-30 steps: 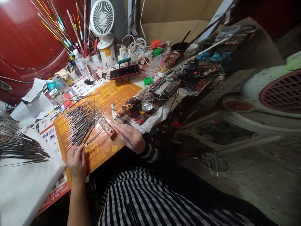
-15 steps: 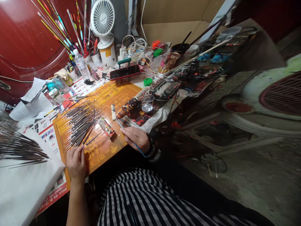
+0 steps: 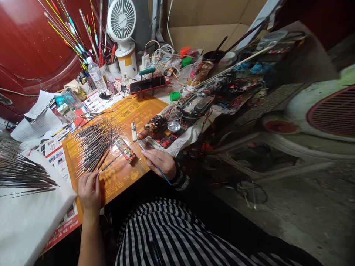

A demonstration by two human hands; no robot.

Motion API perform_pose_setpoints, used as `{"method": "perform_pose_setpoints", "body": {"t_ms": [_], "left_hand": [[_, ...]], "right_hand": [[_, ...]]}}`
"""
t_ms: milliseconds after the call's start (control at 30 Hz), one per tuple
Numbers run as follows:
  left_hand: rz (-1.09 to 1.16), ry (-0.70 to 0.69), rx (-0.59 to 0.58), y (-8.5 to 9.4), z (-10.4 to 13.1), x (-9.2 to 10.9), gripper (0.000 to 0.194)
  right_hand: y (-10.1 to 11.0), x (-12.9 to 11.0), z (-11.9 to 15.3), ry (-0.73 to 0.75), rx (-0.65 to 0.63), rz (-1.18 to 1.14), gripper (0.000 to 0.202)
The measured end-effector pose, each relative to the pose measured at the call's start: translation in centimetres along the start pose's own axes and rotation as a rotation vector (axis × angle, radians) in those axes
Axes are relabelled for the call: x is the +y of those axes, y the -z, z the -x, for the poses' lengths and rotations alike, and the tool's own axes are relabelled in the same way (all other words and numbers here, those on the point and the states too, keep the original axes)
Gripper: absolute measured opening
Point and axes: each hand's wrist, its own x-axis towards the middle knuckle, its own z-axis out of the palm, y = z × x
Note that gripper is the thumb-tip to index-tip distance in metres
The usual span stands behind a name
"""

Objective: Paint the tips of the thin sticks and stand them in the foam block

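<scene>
My left hand point(image 3: 90, 188) is closed at the front edge of the orange mat point(image 3: 144, 107), its fingertips pinching one end of a thin dark stick point(image 3: 111, 163). The stick slants up towards a paint-spattered block point(image 3: 126, 150). My right hand point(image 3: 162, 162) holds a thin brush point(image 3: 164, 175) with a blue handle; its metal part points up and left, near a small pale strip point(image 3: 134, 131). Behind my left hand, many thin dark sticks point(image 3: 93, 146) lie side by side on the mat.
More dark sticks point(image 3: 24, 171) rest on white foam point(image 3: 33, 218) at the left. A paint-covered bottle point(image 3: 155, 125) and small clear cup point(image 3: 173, 126) are beyond my right hand. Farther back are a phone point(image 3: 146, 84), water bottle point(image 3: 96, 75) and white fan point(image 3: 122, 20).
</scene>
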Motion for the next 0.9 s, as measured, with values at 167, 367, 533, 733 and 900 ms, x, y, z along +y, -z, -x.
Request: {"method": "perform_pose_setpoints", "body": {"t_ms": [167, 367, 533, 733, 900], "left_hand": [[0.01, -0.004, -0.003, 0.0, 0.1, 0.0, 0.015], [0.018, 0.009, 0.018, 0.0, 0.1, 0.5, 0.013], [0.019, 0.03, 0.012, 0.1, 0.3, 0.8, 0.012], [0.026, 0.036, 0.015, 0.1, 0.3, 1.0, 0.012], [0.035, 0.039, 0.017, 0.1, 0.3, 1.0, 0.013]], "right_hand": [[0.0, -1.2, -0.4, 0.011, 0.064, -0.01, 0.048], [-1.4, -4.2, -0.2, 0.059, -0.02, -0.182, 0.054], [-2.4, -4.7, 0.2, 0.055, -0.036, -0.152, 0.054], [-2.4, -4.8, 0.3, 0.03, -0.049, -0.108, 0.055], [-2.3, -4.8, 0.3, 0.021, -0.068, -0.091, 0.055]]}}
